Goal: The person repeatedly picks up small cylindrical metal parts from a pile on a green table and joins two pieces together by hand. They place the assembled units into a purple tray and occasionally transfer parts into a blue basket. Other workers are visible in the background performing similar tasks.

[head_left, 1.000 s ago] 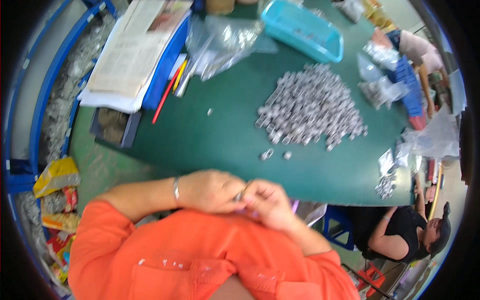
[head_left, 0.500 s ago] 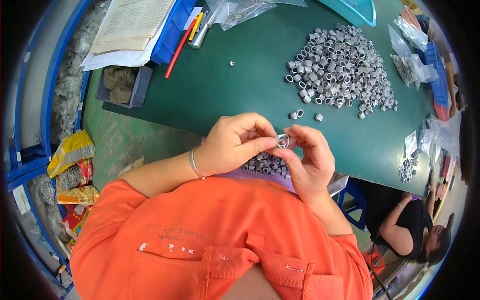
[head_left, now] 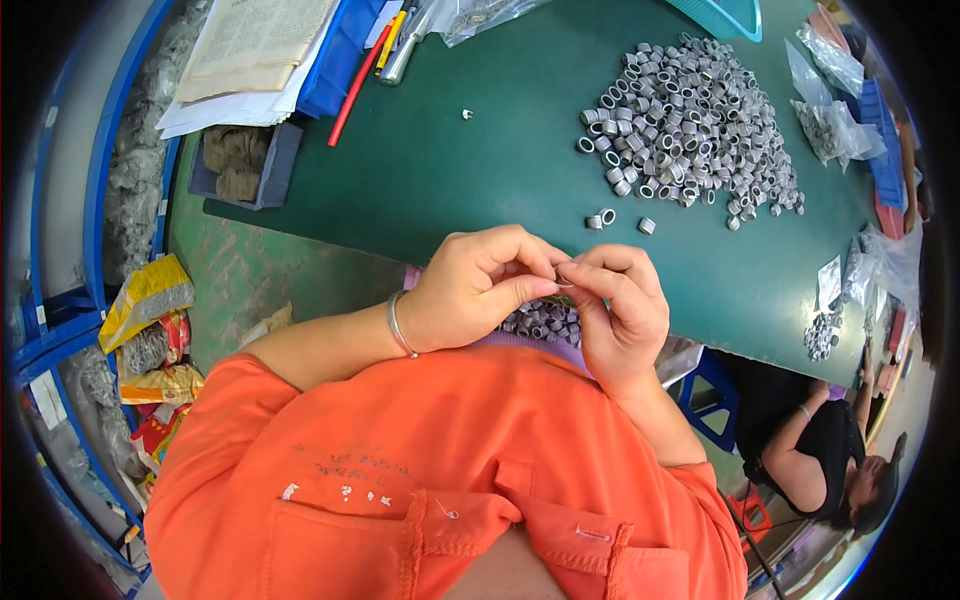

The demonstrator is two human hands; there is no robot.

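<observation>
Both of my hands meet in front of my chest, fingertips closed on a small metal ring [head_left: 564, 275] that is mostly covered by them. My left hand [head_left: 487, 272], with a bangle on its wrist, pinches it from the left. From the right, my right hand [head_left: 625, 305] grips it between thumb and fingers. Just below the hands, a purple container [head_left: 575, 360] holds several grey metal rings [head_left: 541, 321]. A large heap of similar grey rings [head_left: 690, 125] lies on the green table [head_left: 430, 165], with a few loose ones [head_left: 601, 219] at its near edge.
Papers [head_left: 245, 60], a blue tray [head_left: 340, 60], pens [head_left: 361, 85] and a grey bin [head_left: 242, 165] are at the left. A turquoise basket [head_left: 735, 18] stands at the far right, plastic bags [head_left: 835, 125] along the right edge. Another person [head_left: 815, 450] sits at right.
The ring has turned between my fingers and is now more covered. My right fingers have closed in toward the left hand. The view has shifted slightly.
</observation>
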